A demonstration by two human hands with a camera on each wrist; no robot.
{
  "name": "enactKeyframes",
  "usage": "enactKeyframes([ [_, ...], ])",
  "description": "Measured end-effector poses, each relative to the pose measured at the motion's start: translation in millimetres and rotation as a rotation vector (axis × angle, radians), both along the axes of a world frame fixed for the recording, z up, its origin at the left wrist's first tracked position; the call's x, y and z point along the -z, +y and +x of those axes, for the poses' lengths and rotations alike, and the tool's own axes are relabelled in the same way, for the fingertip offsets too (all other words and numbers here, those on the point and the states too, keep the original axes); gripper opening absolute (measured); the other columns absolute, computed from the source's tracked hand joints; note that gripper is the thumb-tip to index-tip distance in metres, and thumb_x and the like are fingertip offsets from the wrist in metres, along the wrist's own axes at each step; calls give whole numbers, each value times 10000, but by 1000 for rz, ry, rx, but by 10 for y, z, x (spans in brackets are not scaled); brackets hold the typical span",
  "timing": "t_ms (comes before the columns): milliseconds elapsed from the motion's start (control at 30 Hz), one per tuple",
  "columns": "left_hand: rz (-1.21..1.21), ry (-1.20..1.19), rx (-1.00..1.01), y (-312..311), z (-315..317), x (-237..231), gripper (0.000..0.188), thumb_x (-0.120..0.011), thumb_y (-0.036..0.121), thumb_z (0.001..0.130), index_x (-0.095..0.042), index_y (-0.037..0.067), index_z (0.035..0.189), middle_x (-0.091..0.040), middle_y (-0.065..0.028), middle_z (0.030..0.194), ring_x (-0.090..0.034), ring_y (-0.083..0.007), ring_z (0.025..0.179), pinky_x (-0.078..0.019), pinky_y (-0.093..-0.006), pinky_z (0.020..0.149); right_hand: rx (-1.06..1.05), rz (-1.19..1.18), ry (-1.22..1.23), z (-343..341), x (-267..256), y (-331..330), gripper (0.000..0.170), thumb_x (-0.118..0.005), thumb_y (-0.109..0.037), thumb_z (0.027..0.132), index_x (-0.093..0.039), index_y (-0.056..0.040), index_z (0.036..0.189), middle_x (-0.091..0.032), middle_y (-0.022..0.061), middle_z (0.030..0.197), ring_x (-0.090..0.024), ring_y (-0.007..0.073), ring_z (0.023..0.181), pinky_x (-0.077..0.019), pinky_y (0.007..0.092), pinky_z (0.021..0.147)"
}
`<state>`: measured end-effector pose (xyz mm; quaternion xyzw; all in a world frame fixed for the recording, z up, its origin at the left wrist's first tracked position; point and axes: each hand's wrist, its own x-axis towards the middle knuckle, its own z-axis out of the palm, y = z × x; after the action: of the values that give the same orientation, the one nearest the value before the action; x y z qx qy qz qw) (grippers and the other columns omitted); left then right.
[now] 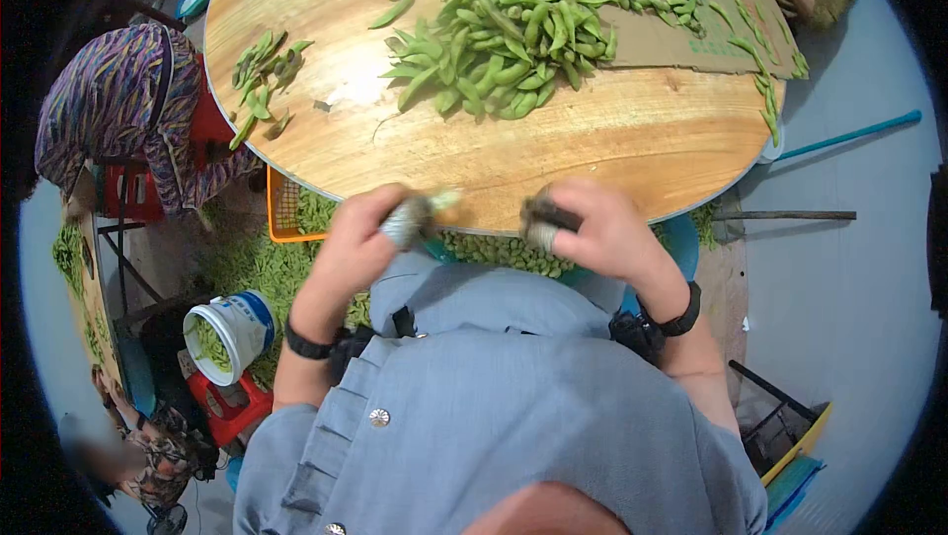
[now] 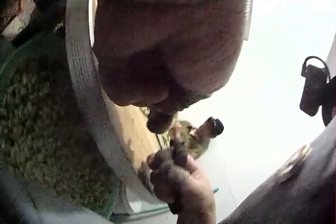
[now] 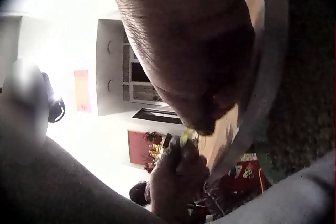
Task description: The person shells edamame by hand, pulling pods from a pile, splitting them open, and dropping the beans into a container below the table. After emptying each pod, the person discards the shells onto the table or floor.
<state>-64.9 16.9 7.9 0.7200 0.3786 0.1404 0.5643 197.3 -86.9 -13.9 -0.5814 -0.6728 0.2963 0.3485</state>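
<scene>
At the near table edge, my left hand (image 1: 363, 237) pinches a green soybean pod (image 1: 444, 200), blurred in the head view. The right wrist view shows this pod's yellow-green tip between darkened fingers. A short gap away, my right hand (image 1: 604, 229) has its fingers curled over the table edge; I cannot tell whether they hold anything. Dark coverings and pale tape wrap fingers of both hands. Between and below them, a green-rimmed container of shelled beans (image 1: 509, 253) sits at my lap. Ahead lies a large heap of green pods (image 1: 513, 41) on the round wooden table (image 1: 592, 140).
Flattened cardboard (image 1: 652, 41) lies under part of the heap. Several darker pods (image 1: 262, 71) lie at the table's left. An orange crate (image 1: 285, 204), a white bucket (image 1: 229, 336) and pods cover the left floor. A person in a patterned top (image 1: 118, 101) bends nearby.
</scene>
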Motion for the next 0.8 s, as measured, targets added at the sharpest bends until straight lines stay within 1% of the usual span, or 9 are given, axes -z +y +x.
enactKeyframes([
  [67, 147, 115, -151, 70, -312, 16, 169, -563, 149, 870, -638, 2, 830, -619, -70, 664, -570, -128, 610, -449, -283, 566, 167, -140, -78, -61, -288, 210, 202, -655, -197, 756, -587, -27, 840, -575, 182, 745, -578, 360, 698, -464, 426, 629],
  [167, 470, 349, -360, 86, -598, -111, 167, -612, 153, 829, -627, -13, 826, -610, -137, 650, -595, -222, 576, -448, -324, 551, 364, 297, -126, -54, -308, 729, 183, -636, -146, 778, -575, -17, 892, -589, 176, 816, -580, 365, 749, -466, 440, 634],
  [267, 634, 681, -493, 62, -664, -253, 179, -648, 179, 822, -626, 2, 816, -619, -147, 690, -606, -264, 602, -457, -345, 564, 421, 439, -305, 21, -138, 1196, 202, -636, -122, 754, -561, -29, 917, -578, 159, 841, -585, 346, 765, -480, 423, 637],
  [400, 868, 385, -542, 74, -497, -186, 221, -679, 227, 827, -616, 16, 850, -609, -137, 727, -598, -255, 617, -462, -342, 579, 389, 484, -427, -9, -202, 1143, 216, -645, -94, 725, -555, -44, 915, -575, 141, 837, -591, 322, 755, -501, 407, 644],
  [567, 810, -89, -307, 106, 283, -236, 164, -611, 108, 854, -624, 27, 996, -627, -153, 841, -607, -335, 765, -481, -372, 696, 147, 469, -335, -118, -321, 511, 238, -657, -44, 698, -587, -54, 925, -597, 135, 867, -604, 314, 774, -513, 399, 655],
  [667, 817, -133, -143, 137, 592, -165, 197, -575, 101, 862, -611, 25, 1040, -623, -159, 855, -601, -358, 817, -477, -387, 763, 27, 480, -328, -105, -240, 237, 309, -671, -6, 665, -625, -25, 970, -634, 152, 947, -622, 323, 777, -518, 358, 657],
  [733, 249, -27, 289, 136, 634, -34, 188, -538, 121, 893, -617, 28, 1035, -638, -101, 863, -609, -261, 823, -474, -326, 751, 117, 435, -267, -125, -282, 167, 284, -662, -24, 696, -615, -27, 976, -625, 151, 938, -617, 323, 810, -517, 367, 678],
  [767, 244, -25, 299, 96, 647, -31, 188, -538, 121, 893, -617, 28, 1035, -638, -101, 863, -609, -261, 823, -474, -326, 751, 205, 402, -205, -129, -291, 139, 260, -654, -42, 727, -605, -28, 983, -616, 150, 930, -612, 323, 844, -517, 376, 699],
  [800, -99, -142, 185, 44, 650, -38, 185, -522, 126, 905, -621, 31, 1028, -633, -58, 859, -593, -195, 800, -466, -291, 722, 322, 345, -180, -121, -221, 98, 274, -619, -44, 785, -587, -10, 1055, -624, 118, 926, -624, 257, 817, -513, 352, 687],
])
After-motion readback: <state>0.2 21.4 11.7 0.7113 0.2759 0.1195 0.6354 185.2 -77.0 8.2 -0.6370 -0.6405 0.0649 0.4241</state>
